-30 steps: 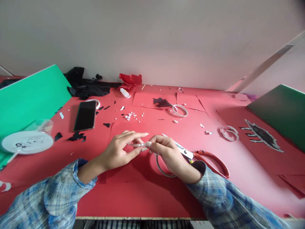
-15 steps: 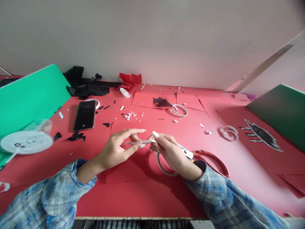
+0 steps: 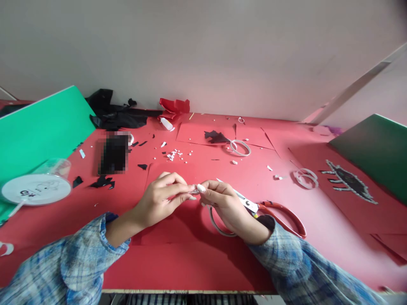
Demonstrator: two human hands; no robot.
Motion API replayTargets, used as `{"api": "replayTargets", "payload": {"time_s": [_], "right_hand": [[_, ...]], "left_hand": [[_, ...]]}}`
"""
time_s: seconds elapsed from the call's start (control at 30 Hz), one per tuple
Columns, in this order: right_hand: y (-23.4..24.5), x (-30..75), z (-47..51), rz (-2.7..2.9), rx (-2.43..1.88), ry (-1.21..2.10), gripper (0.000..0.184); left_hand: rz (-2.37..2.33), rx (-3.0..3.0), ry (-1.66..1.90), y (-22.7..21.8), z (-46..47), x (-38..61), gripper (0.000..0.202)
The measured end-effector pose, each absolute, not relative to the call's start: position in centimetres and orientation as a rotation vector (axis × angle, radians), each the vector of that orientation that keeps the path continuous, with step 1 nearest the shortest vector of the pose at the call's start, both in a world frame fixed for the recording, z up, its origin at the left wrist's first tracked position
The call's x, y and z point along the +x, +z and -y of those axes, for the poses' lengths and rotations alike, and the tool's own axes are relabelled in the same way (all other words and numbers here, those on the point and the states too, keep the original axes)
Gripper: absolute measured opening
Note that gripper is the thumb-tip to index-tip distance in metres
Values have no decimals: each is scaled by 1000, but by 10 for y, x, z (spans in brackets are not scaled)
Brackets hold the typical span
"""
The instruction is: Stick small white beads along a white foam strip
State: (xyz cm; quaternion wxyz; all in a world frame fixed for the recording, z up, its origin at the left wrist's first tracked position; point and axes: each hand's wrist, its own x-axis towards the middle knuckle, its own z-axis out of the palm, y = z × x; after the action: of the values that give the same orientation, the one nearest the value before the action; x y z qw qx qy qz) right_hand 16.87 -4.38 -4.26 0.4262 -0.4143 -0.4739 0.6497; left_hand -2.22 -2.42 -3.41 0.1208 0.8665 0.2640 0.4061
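My left hand (image 3: 165,197) and my right hand (image 3: 224,203) meet above the red tabletop, fingertips nearly touching. Pinched between them is a short clear-and-white strip (image 3: 195,190), mostly covered by the fingers. The left thumb and fingers close on its left part, while the right thumb and fingers grip the white end. Beneath the right wrist lie red-handled scissors (image 3: 282,214), blades pointing up and left. A pale ring (image 3: 218,226) rests partly under the same hand. Under both hands is a red sheet (image 3: 159,235).
White beads (image 3: 174,154) lie scattered ahead with black scraps. A pixelated dark phone (image 3: 114,152) and a lidded clear cup (image 3: 34,190) are at left. More pale rings (image 3: 240,147) lie beyond. To the right sits a black eye-shaped piece with beaded edging (image 3: 351,182), near a green board (image 3: 375,152).
My left hand has moved slightly right and closed its fingers on the strip, covering most of it. My right hand has barely moved and still pinches the white end.
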Motion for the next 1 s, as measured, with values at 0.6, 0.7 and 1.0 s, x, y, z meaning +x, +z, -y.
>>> {"api": "replayTargets", "payload": {"time_s": [0.6, 0.7, 1.0], "right_hand": [[-39, 175, 38, 1477, -1052, 1724, 19], [-37, 170, 41, 1518, -975, 1763, 25], [-37, 164, 46, 1514, -936, 1803, 32]], "left_hand": [[-893, 2170, 355, -28, -18, -63, 35], [-1104, 2145, 550, -35, -35, -73, 33], [-1495, 2321, 834, -63, -83, -46, 8]]}}
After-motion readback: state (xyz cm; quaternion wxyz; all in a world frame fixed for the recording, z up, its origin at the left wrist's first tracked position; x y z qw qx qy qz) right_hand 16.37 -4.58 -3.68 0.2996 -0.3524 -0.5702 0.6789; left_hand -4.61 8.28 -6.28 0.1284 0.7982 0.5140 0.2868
